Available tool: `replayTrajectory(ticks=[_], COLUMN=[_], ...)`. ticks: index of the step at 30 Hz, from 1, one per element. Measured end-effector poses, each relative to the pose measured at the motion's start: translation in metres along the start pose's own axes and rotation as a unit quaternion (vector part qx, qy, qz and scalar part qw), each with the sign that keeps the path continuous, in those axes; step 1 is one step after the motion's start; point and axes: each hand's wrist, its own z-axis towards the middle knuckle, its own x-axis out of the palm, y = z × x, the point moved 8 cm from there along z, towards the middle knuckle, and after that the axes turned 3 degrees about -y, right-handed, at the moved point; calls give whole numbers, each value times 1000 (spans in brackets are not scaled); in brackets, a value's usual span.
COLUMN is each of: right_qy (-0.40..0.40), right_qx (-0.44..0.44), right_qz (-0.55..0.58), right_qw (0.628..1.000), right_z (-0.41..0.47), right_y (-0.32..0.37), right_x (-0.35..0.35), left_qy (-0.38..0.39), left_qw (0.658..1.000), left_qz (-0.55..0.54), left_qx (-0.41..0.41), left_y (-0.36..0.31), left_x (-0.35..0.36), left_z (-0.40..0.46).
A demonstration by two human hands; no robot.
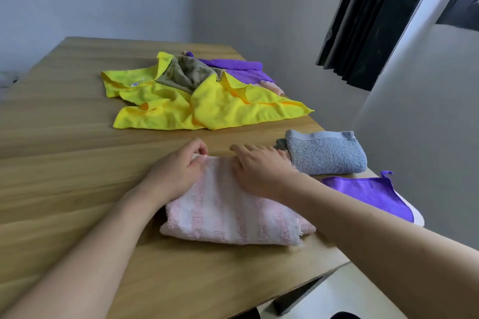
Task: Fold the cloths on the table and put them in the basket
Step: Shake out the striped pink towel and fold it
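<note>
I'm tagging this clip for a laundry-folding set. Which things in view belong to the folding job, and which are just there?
Part of the job:
pink towel, under the left hand and right hand
folded grey towel
folded purple cloth
yellow cloth
brown cloth
far purple cloth

Just there:
wooden table
dark curtain

No basket is in view.

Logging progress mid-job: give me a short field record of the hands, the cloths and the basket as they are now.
left hand: pinches the far edge of the pink towel
right hand: fingers flat on the pink towel
folded: grey towel and purple cloth, at the table's right edge
unfolded pile: yellow cloth, olive cloth, another purple cloth
basket: not in view
</note>
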Motion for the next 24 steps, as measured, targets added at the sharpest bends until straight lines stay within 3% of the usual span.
replayTrajectory(ticks=[5, 10, 19, 24], right_qy=[-46, -105, -110, -108], right_qx=[44, 80, 91, 94], right_qz=[48, 65, 124, 131], right_qw=[997, 989, 982, 981], right_z=[8, 4, 5, 1], right_y=[-1, -4, -8, -9], right_x=[21, 21, 20, 18], left_qy=[-40, -29, -28, -31], left_qw=[998, 996, 992, 993], left_qz=[35, 63, -108, -95], left_qx=[-34, -54, -65, -67], left_y=[11, 12, 16, 17], left_x=[-14, -14, -19, -18], left_z=[0, -1, -2, 0])
